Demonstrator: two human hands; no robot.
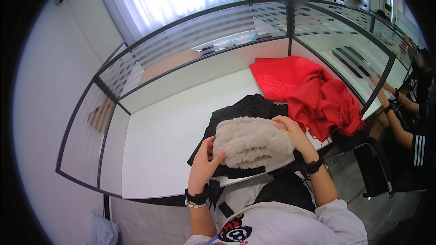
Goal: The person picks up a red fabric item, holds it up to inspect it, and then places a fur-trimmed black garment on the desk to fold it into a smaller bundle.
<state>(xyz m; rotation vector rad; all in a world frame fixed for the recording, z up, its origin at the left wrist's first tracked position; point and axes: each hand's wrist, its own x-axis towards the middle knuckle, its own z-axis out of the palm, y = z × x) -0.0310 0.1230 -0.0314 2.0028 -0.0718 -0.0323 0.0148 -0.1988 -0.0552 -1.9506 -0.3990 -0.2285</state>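
Observation:
A folded, light beige fluffy textile (252, 141) lies over a black cloth garment (235, 110) near the front edge of the white desk (163, 132). My left hand (206, 158) grips its left end, with the thumb on top and the fingers partly hidden behind the fur. At the upper right end, my right hand (289, 131) curls over the fluffy edge, its fingertips pressed into the pile. A red fringed scarf (306, 92) with a tone-on-tone pattern lies bunched behind and to the right, touching the black garment.
Low partitions with striped glass (204, 44) enclose the desk at the back and sides. Beyond the right partition, another person's forearms (396, 115) reach over a neighbouring desk. A black chair (374, 163) stands at the right. A pale plastic bag (102, 229) sits on the floor at lower left.

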